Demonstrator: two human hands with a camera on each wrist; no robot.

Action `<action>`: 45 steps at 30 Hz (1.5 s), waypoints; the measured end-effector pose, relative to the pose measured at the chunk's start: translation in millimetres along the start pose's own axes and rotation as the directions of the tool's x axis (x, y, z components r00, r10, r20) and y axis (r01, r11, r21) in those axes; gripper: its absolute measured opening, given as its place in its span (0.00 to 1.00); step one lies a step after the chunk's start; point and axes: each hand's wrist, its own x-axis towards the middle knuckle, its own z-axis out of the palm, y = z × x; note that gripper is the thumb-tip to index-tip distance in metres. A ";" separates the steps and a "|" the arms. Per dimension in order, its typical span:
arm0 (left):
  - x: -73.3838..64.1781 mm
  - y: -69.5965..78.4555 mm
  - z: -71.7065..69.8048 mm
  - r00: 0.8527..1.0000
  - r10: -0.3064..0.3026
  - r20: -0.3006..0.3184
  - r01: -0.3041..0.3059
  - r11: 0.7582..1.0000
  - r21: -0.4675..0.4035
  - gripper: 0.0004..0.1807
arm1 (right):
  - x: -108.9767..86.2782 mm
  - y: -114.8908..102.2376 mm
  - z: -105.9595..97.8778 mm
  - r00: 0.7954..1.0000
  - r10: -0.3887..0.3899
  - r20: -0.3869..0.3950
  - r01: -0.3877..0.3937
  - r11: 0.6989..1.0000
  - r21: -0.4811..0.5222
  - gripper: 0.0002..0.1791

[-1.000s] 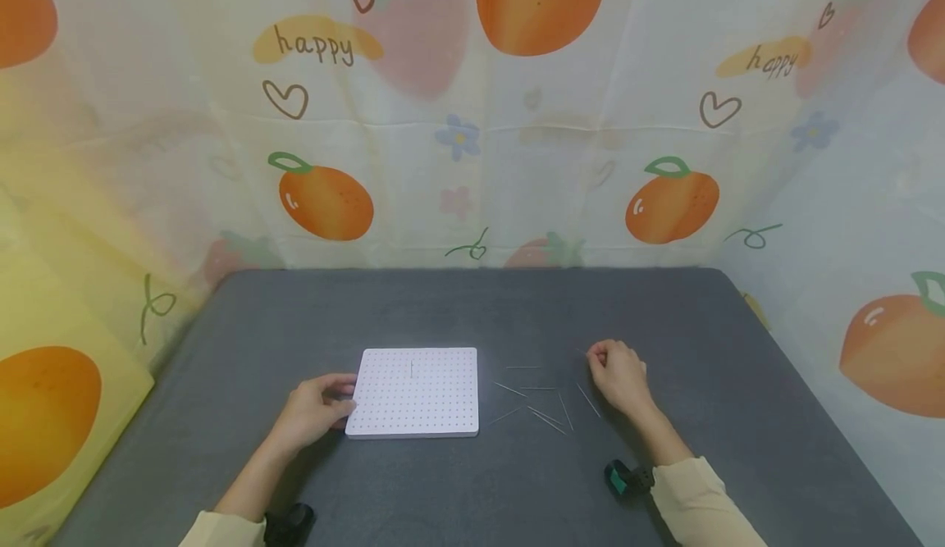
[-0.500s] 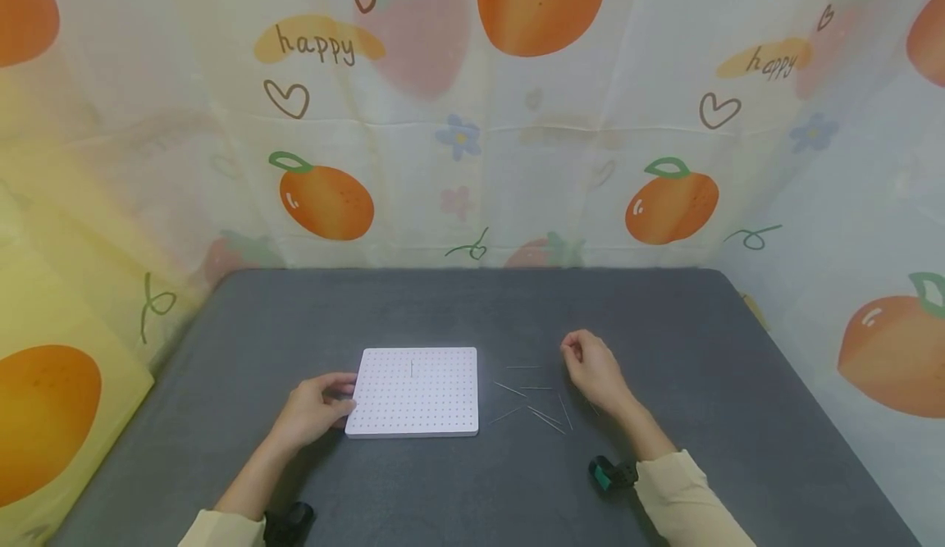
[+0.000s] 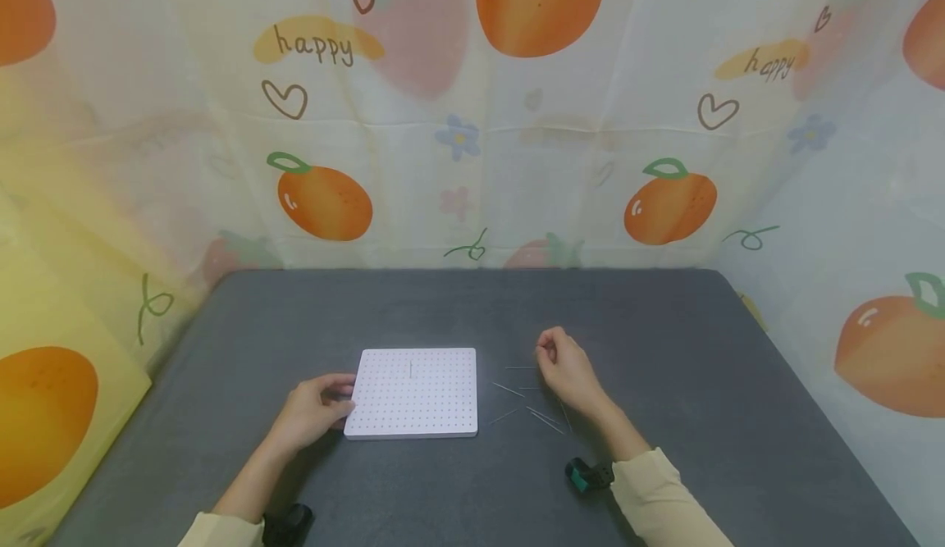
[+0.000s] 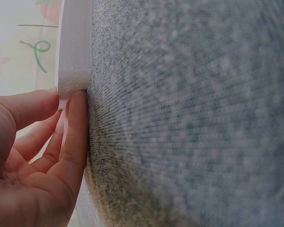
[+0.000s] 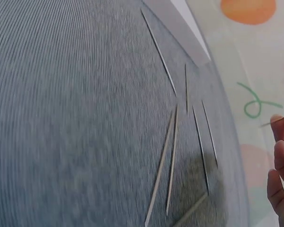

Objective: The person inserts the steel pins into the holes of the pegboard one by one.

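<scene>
A white pegboard (image 3: 435, 403) with a grid of small holes lies on the table. One thin metal pin (image 3: 411, 370) stands upright in it, toward the back. My left hand (image 3: 313, 407) grips the board's left edge; in the left wrist view the thumb (image 4: 35, 106) is on its top face and a finger (image 4: 75, 127) lies low against its corner. Between thumb and fingertip, my right hand (image 3: 570, 371) pinches another thin metal pin (image 5: 270, 123), raised over the table to the right of the board. Part of that pin is hidden by the fingers.
Several loose metal pins (image 3: 545, 421) lie scattered on the grey table (image 3: 413, 490), between the board and my right hand. A fruit-printed curtain (image 3: 517, 186) hangs behind the table and along its sides. Each wrist carries a black strapped device (image 3: 588, 475).
My right hand has moved left, toward the board, with the pin in its fingers, passing over the loose pins. The left hand and the board stay where they were.
</scene>
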 end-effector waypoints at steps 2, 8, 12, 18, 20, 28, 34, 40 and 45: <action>-0.3 -0.2 -0.1 1.000 -0.003 0.002 0.003 1.000 -0.003 0.24 | 0.1 -3.1 3.0 1.000 0.013 0.013 -0.013 0.999 0.040 0.04; 0.2 -1.5 0.8 1.000 0.000 -0.002 0.000 1.000 -0.001 0.24 | 0.3 -12.8 12.0 0.999 0.030 0.023 -0.032 0.994 0.103 0.06; 0.9 -2.0 1.5 1.000 -0.003 -0.007 0.003 1.000 0.002 0.24 | 1.4 -20.0 16.4 0.999 0.030 0.018 -0.032 0.993 0.114 0.06; 0.2 -2.1 1.1 1.000 -0.001 -0.006 0.001 1.000 -0.002 0.24 | 3.5 -32.2 23.8 1.000 0.000 0.023 -0.003 0.989 0.150 0.06; -0.2 -1.9 0.9 1.000 0.004 -0.004 -0.004 1.000 -0.003 0.24 | 4.4 -34.7 27.8 0.999 -0.025 0.019 0.021 0.986 0.168 0.07; 0.5 -2.9 0.8 1.000 0.013 -0.003 -0.013 1.000 0.000 0.24 | 5.9 -43.8 43.5 0.994 -0.109 0.020 0.105 0.984 0.147 0.06; 0.0 -2.2 0.4 1.000 0.011 0.001 -0.011 1.000 -0.008 0.24 | 6.6 -54.2 51.9 0.992 -0.119 0.040 0.113 0.985 0.129 0.04; 0.5 -2.6 0.4 1.000 0.007 0.001 -0.007 1.000 -0.007 0.24 | 10.3 -64.4 60.3 0.986 -0.143 0.084 0.135 0.987 0.092 0.02; 0.8 -2.1 0.7 1.000 0.011 0.001 -0.011 1.000 -0.003 0.24 | 12.5 -70.7 67.1 0.981 -0.160 0.109 0.154 0.986 0.063 0.02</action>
